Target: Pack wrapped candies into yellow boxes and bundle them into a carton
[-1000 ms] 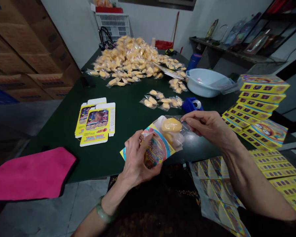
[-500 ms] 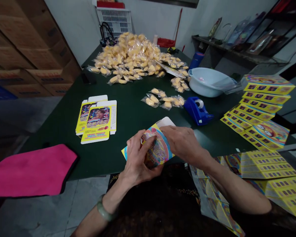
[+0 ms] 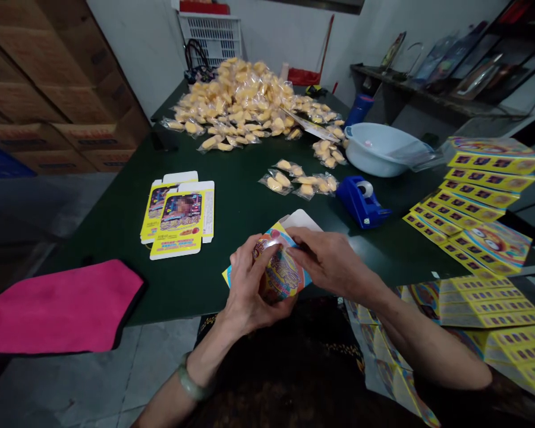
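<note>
Clamps a brightly printed carton (image 3: 280, 274) in the left hand (image 3: 245, 288), with one finger laid across the front panel and the thumb along the lower edge. Holds it at a slant above the near edge of a dark green table (image 3: 236, 208), with a white flap (image 3: 302, 220) jutting from the upper right. Keeps the right hand (image 3: 332, 258) at that same end, with fingers bent close together and touching the carton. Cannot tell, with the fingertips partly hidden, a pinch from a push there. Wears a pale green bangle (image 3: 191, 380) on the left wrist.

Faces, just beyond the carton, a blue tape dispenser (image 3: 363, 202) and a small group of wrapped yellow pieces (image 3: 279, 181), with a large heap of wrapped pieces (image 3: 245, 98) farther back, near a pale blue basin (image 3: 378, 148). Sits between two overlapping flat cartons (image 3: 178, 223) to the left and stacked yellow boxes (image 3: 485, 190) to the right.
</note>
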Available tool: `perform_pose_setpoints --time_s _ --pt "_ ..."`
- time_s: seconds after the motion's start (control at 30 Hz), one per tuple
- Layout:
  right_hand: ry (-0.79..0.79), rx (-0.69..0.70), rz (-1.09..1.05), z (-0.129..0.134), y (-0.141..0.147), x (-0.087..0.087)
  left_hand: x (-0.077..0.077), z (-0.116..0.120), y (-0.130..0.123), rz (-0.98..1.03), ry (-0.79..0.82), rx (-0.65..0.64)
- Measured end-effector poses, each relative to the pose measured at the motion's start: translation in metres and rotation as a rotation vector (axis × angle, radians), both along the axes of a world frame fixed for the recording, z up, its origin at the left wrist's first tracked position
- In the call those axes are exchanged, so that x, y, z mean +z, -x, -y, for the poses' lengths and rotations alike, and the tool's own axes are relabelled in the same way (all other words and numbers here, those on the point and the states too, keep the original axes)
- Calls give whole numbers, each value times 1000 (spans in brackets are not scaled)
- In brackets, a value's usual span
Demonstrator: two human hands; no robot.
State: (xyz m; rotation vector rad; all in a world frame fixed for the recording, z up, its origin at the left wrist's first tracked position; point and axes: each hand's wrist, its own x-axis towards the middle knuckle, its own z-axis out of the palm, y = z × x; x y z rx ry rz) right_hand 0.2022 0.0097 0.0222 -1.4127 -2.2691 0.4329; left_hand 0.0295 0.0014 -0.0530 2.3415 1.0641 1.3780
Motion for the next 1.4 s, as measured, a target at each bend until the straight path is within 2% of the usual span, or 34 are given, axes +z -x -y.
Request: perform_pose_setpoints --time_s 0.1,0.2,0.43,0.83,1.4 --pt "-55 29 -211 2 -9 -8 -1 -1 0 -17 32 -15" --pt "-80 -8 -303 4 -18 -15 -4 -2 -1 -35 30 -26" --pt "-10 1 -323 -1 -20 -21 -7 -7 -3 -64 73 -50" --pt "91 -33 -339 -25 -13 -32 -6 -9 -6 -83 106 38" --pt "102 -33 -373 -25 -15 -35 -4 -10 -8 -90 121 32"
